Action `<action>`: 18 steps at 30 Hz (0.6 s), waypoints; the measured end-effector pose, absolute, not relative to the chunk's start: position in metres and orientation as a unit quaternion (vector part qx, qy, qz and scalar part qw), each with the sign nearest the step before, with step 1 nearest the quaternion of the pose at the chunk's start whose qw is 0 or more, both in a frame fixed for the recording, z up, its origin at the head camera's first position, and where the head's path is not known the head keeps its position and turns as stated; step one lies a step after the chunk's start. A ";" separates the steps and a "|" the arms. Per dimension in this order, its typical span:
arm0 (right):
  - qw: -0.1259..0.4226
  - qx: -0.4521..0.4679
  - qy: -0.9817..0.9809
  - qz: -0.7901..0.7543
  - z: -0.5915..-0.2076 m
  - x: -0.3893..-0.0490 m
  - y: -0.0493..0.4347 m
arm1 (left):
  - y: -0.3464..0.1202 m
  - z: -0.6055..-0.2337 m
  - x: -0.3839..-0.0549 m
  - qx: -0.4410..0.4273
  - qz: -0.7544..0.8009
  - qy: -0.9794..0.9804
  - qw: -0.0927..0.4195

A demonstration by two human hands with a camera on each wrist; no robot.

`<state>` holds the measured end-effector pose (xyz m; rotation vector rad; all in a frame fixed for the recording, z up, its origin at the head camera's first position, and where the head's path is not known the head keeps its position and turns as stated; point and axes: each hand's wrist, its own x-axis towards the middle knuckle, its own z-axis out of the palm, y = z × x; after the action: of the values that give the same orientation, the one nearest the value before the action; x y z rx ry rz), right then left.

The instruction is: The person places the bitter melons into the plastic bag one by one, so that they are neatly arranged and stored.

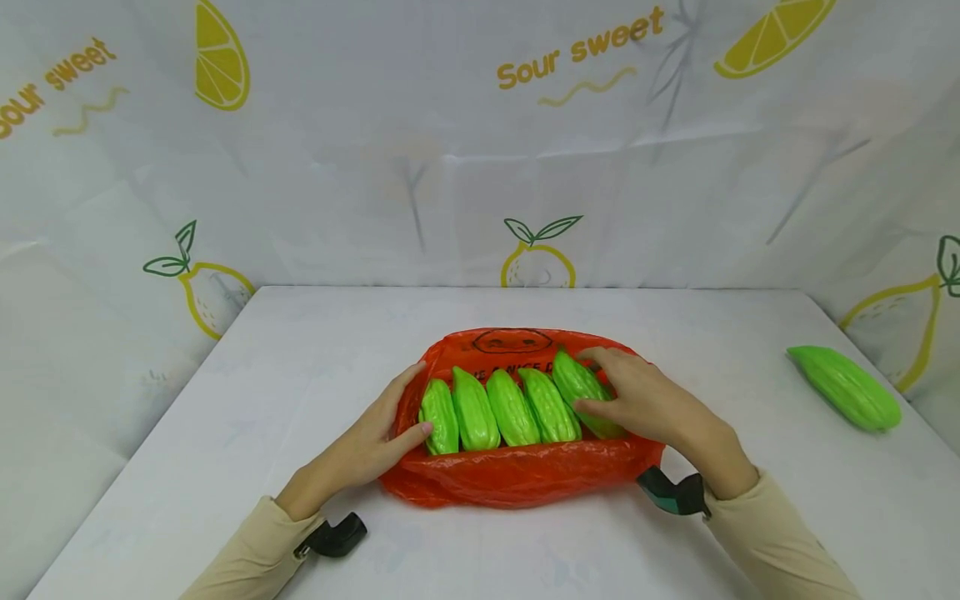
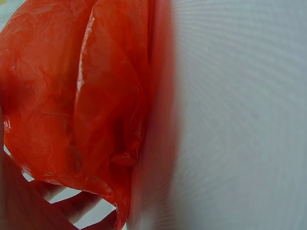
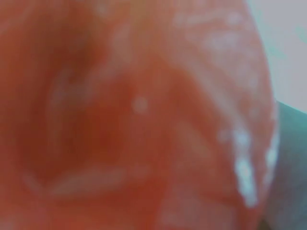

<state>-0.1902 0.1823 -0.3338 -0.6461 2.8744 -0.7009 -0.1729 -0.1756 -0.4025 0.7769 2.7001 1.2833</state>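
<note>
An open red plastic bag lies on the table with several bright green bitter melons side by side in it. At the bag's left end, my left hand holds the rim, thumb over the inner side and fingers outside. The left wrist view shows those fingers behind the red plastic. My right hand reaches over the right end and grips the rightmost bitter melon, which leans at a slant, between thumb and fingers. Blurred red plastic fills most of the right wrist view, hiding the right fingers there.
Another bitter melon lies apart on the white table, near its right edge. A white backdrop sheet with lemon prints hangs behind and at both sides. Dark wrist-camera mounts sit under the sleeves.
</note>
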 end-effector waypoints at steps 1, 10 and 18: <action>0.057 -0.214 0.948 -0.230 -0.333 -0.190 0.182 | -0.176 -0.403 -0.173 0.251 0.415 0.874 0.026; 0.044 -0.208 0.953 -0.215 -0.332 -0.189 0.183 | -0.176 -0.401 -0.173 0.251 0.415 0.874 0.031; 0.043 -0.199 0.958 -0.202 -0.338 -0.191 0.180 | -0.176 -0.401 -0.172 0.249 0.414 0.875 0.032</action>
<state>-0.1912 0.1797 -0.3375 -0.6098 2.9302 -0.6178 -0.1724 -0.1759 -0.4012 0.7675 2.6941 1.2731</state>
